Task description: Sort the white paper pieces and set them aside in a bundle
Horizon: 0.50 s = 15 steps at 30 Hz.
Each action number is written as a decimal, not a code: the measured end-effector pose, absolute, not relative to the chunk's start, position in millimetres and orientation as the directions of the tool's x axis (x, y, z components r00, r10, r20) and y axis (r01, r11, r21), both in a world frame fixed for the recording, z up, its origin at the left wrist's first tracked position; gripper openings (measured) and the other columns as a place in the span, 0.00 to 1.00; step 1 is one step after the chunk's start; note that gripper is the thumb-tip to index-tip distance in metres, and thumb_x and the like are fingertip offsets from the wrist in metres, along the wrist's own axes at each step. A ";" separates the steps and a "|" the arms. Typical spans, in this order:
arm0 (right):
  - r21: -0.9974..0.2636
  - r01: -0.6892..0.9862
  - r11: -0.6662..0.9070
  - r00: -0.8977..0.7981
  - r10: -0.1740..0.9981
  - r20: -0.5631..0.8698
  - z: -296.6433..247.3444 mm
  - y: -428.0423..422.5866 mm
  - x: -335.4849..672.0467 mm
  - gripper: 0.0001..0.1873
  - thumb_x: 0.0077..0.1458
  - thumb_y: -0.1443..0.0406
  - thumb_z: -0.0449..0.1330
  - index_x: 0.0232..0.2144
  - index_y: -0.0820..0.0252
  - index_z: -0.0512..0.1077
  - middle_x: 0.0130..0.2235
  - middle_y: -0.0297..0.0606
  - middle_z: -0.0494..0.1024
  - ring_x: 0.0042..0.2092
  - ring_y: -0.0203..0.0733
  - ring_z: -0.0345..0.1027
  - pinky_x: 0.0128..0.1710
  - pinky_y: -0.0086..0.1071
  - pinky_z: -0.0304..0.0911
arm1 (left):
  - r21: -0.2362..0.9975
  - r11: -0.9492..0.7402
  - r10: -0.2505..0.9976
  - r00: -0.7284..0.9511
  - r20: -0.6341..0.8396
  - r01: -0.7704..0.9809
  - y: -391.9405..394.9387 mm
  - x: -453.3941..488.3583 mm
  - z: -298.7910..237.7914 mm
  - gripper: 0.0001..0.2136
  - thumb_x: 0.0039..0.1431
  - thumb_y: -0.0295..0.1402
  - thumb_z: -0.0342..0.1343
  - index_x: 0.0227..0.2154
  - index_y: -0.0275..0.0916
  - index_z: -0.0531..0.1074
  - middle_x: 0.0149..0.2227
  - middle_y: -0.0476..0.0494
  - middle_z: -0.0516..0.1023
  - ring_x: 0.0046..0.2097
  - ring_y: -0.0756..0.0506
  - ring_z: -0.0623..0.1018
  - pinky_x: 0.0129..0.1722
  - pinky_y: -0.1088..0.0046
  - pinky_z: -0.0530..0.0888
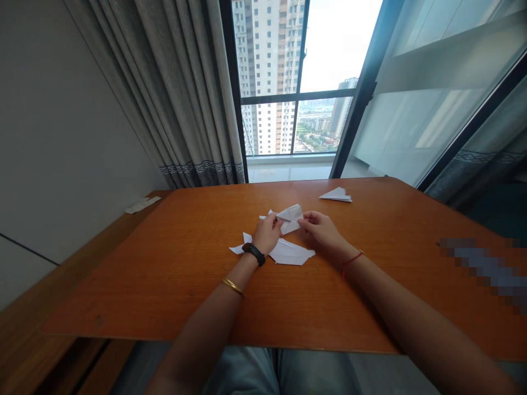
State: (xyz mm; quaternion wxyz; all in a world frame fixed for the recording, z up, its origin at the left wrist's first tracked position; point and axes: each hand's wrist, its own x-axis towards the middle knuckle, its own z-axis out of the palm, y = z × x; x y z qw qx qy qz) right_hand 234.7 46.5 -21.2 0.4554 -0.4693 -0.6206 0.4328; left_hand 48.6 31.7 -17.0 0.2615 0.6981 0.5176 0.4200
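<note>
Both hands hold a small folded white paper piece (290,215) just above the wooden table (181,274). My left hand (267,233) pinches its left end, fingers closed; a black band and a gold bangle sit on that wrist. My right hand (321,227) pinches the right end, with a red string round the wrist. Under the hands lie more folded white paper shapes (290,253), flat on the table. A scrap of paper (241,247) shows to the left of my left wrist.
Another folded paper piece (336,195) lies near the table's far edge. A paper scrap (142,204) rests on the ledge at the left by the wall. Grey curtains (181,99) and a tall window (288,82) stand behind the table. A blurred patch (481,266) covers the right side.
</note>
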 end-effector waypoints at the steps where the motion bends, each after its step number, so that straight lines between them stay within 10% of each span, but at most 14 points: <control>1: -0.971 0.177 0.160 -0.141 0.981 0.136 -18.1 45.2 235.3 0.18 0.44 0.54 0.63 0.31 0.62 0.70 0.25 0.32 0.71 0.24 0.32 0.59 0.24 0.28 0.56 | 0.813 -0.321 0.946 0.124 0.300 0.485 31.2 48.2 -17.5 0.05 0.60 0.30 0.48 0.32 0.38 0.69 0.21 0.52 0.72 0.27 0.50 0.74 0.29 0.77 0.66; 10: -0.981 0.161 0.106 -0.170 0.982 0.078 3.5 41.9 247.1 0.21 0.40 0.50 0.64 0.29 0.62 0.69 0.24 0.32 0.69 0.22 0.30 0.57 0.20 0.25 0.51 | 0.922 -0.277 0.956 0.171 0.237 0.270 26.4 52.0 -12.3 0.08 0.59 0.32 0.51 0.39 0.35 0.69 0.28 0.48 0.75 0.25 0.52 0.75 0.26 0.79 0.69; 15: -0.867 0.495 -0.051 0.263 0.960 0.094 -7.5 82.8 312.8 0.16 0.45 0.54 0.61 0.29 0.62 0.71 0.21 0.35 0.70 0.20 0.34 0.59 0.17 0.27 0.52 | 0.931 -0.248 0.969 0.080 0.235 0.266 18.0 19.2 2.2 0.18 0.60 0.37 0.52 0.52 0.37 0.63 0.39 0.43 0.77 0.23 0.54 0.75 0.23 0.79 0.68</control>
